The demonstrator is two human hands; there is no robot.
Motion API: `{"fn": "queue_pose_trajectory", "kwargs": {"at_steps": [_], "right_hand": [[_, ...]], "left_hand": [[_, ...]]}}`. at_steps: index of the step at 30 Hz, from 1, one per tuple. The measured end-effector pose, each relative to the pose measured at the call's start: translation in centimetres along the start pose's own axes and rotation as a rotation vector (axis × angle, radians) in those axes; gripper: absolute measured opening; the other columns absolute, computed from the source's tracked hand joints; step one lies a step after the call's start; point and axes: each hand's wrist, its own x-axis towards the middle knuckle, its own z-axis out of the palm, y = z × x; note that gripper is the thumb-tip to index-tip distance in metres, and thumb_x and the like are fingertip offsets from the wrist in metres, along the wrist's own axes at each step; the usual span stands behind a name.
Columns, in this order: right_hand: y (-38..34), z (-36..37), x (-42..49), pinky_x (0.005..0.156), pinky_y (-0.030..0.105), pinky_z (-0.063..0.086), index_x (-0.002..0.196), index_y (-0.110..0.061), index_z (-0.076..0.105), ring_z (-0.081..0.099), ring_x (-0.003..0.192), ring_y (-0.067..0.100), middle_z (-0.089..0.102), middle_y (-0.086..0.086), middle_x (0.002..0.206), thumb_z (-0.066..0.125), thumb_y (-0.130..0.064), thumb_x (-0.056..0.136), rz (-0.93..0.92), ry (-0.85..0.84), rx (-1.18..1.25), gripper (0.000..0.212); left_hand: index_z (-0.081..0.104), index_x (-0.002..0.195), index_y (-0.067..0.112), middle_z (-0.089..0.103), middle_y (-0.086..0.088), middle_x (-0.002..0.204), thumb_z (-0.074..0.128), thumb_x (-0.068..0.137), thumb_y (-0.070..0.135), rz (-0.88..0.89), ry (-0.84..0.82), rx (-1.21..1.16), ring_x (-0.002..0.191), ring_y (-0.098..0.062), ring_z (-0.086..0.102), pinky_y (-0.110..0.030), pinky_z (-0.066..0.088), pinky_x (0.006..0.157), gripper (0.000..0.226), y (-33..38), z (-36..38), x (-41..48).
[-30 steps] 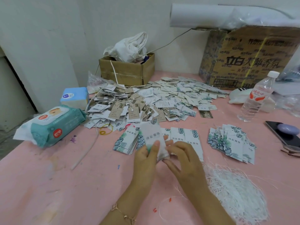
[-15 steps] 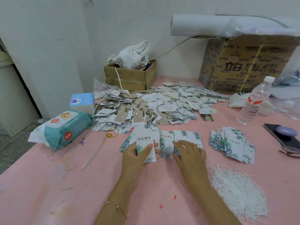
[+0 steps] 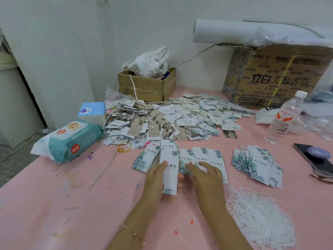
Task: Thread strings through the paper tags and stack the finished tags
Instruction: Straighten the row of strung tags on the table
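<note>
Item: paper tag [image 3: 170, 157], frame centre, gripped in left hand [image 3: 155, 181]. Right hand [image 3: 207, 179], formerly on same tag, now loose-fingered over tag row [image 3: 214, 157]. Threading judged pending; strings [image 3: 259, 219] lower right

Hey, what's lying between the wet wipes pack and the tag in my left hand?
Head view: a yellow rubber band, a white strip and a stack of leaf-print tags lie on the pink table before the held tag.
</note>
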Motion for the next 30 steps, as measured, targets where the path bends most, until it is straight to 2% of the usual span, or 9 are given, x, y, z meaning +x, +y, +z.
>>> {"fn": "queue_pose_trajectory", "kwargs": {"at_steps": [4,8,10,13,18,21,24,27,30], "right_hand": [[0.0,-0.2,-0.2,0.065,0.035,0.050,0.103,-0.018,0.072,0.058,0.085,0.032,0.066,0.006,0.086,0.087,0.002,0.052,-0.044,0.053,0.025,0.057],[-0.2,-0.1,0.4,0.061,0.028,0.038,0.091,-0.018,0.071,0.042,0.074,0.020,0.054,0.000,0.068,0.087,0.001,0.050,-0.101,0.064,-0.065,0.048],[-0.2,0.0,0.7,0.062,0.029,0.030,0.082,-0.017,0.071,0.046,0.066,0.020,0.048,-0.001,0.059,0.086,0.004,0.052,-0.146,0.110,-0.083,0.040],[0.2,0.1,0.7,0.062,0.030,0.030,0.082,-0.018,0.072,0.049,0.062,0.021,0.049,-0.002,0.055,0.082,-0.002,0.066,-0.186,0.191,-0.025,0.025],[0.1,-0.1,0.9,0.052,0.030,0.045,0.071,-0.019,0.073,0.039,0.067,0.013,0.054,-0.006,0.058,0.077,-0.010,0.061,-0.174,0.308,0.099,0.014],[0.2,-0.2,1.0,0.049,0.035,0.052,0.074,-0.016,0.073,0.055,0.059,0.020,0.056,-0.013,0.063,0.090,-0.003,0.052,-0.120,0.249,0.185,0.031],[0.2,-0.4,0.9,0.050,0.037,0.052,0.085,-0.015,0.072,0.057,0.061,0.021,0.046,-0.017,0.070,0.084,0.000,0.066,0.003,0.281,0.226,0.027],[0.4,-1.0,0.8,0.061,0.037,0.049,0.093,-0.012,0.069,0.055,0.074,0.018,0.060,-0.006,0.083,0.070,-0.005,0.081,0.128,0.421,0.291,0.014],[0.7,-1.7,0.7,0.071,0.030,0.043,0.090,-0.010,0.062,0.052,0.080,0.014,0.066,0.003,0.085,0.062,-0.013,0.086,-0.180,0.483,0.303,0.005]], "left_hand": [[0.065,0.091,0.011,0.073,-0.016,0.071,0.044,0.102,0.027,0.093,0.006,0.071,0.044,-0.024,0.062,-0.034,0.054,0.044,0.029,-0.4,-0.1,0.2],[0.064,0.093,0.006,0.072,-0.016,0.071,0.043,0.102,0.025,0.111,0.044,0.049,0.043,-0.024,0.061,-0.027,0.049,0.039,0.030,-0.5,0.1,0.2],[0.064,0.091,0.008,0.072,-0.015,0.068,0.043,0.102,0.025,0.105,0.051,0.049,0.040,-0.024,0.060,-0.024,0.045,0.036,0.029,-0.6,0.4,0.1],[0.063,0.088,0.010,0.070,-0.014,0.063,0.043,0.102,0.024,0.124,0.049,0.069,0.039,-0.023,0.059,-0.023,0.043,0.034,0.029,-0.9,0.6,0.0],[0.062,0.096,0.011,0.072,-0.012,0.065,0.042,0.103,0.025,0.166,0.065,0.077,0.042,-0.021,0.061,-0.024,0.046,0.036,0.025,-1.0,0.5,0.2],[0.060,0.101,0.011,0.071,-0.012,0.065,0.041,0.104,0.024,0.195,0.059,0.081,0.043,-0.020,0.060,-0.026,0.049,0.039,0.023,-0.9,0.4,0.3],[0.059,0.104,0.011,0.070,-0.012,0.064,0.041,0.104,0.025,0.183,0.074,0.078,0.041,-0.021,0.058,-0.027,0.048,0.039,0.022,-0.9,0.3,0.3],[0.059,0.105,0.012,0.071,-0.012,0.065,0.043,0.103,0.025,0.142,0.048,0.074,0.040,-0.022,0.058,-0.026,0.046,0.037,0.021,-0.8,0.1,0.3],[0.061,0.097,0.014,0.070,-0.011,0.062,0.046,0.101,0.027,0.053,0.026,0.062,0.040,-0.023,0.060,-0.027,0.049,0.037,0.020,-1.0,0.5,0.6]]}}
